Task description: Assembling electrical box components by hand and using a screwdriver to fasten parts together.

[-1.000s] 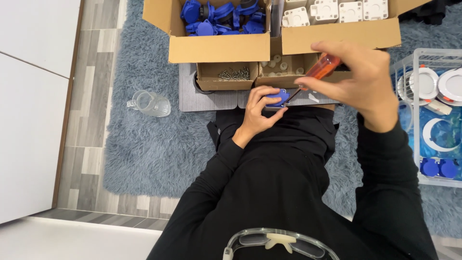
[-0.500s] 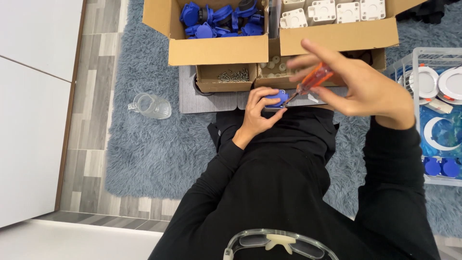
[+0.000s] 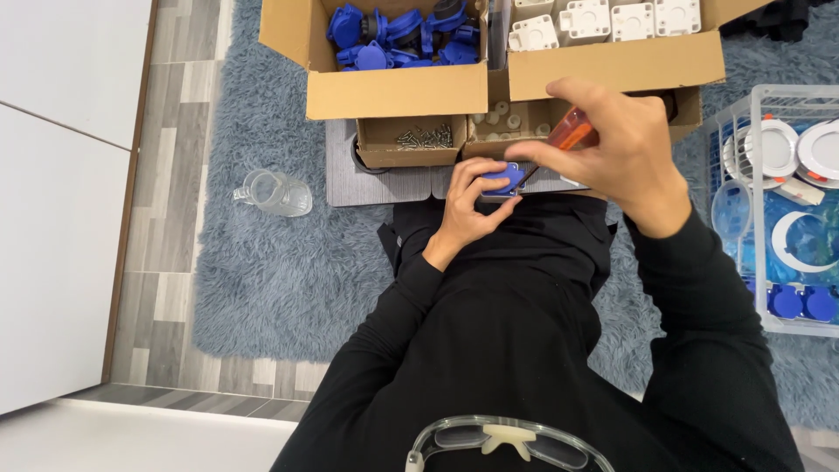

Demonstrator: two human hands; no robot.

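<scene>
The left hand [image 3: 468, 210] is curled closed in front of the torso, fingers bent inward, while the right hand [image 3: 612, 149] hovers just above it, fingers pinched together.

A large cardboard box [image 3: 398, 87] is being seen at the far side of the rug [image 3: 262, 262], with plastic parts [image 3: 393, 35] lying in it. Just before it, a small box of screws [image 3: 411, 142] is sitting on a mat [image 3: 376, 183]. To the left, a glass jug [image 3: 275, 192] is lying on the rug. At the right, a wire basket [image 3: 786, 210] is standing, with round fittings [image 3: 773, 149] kept in it. A small part [image 3: 504, 179] is being held between both hands, before the boxes.
</scene>
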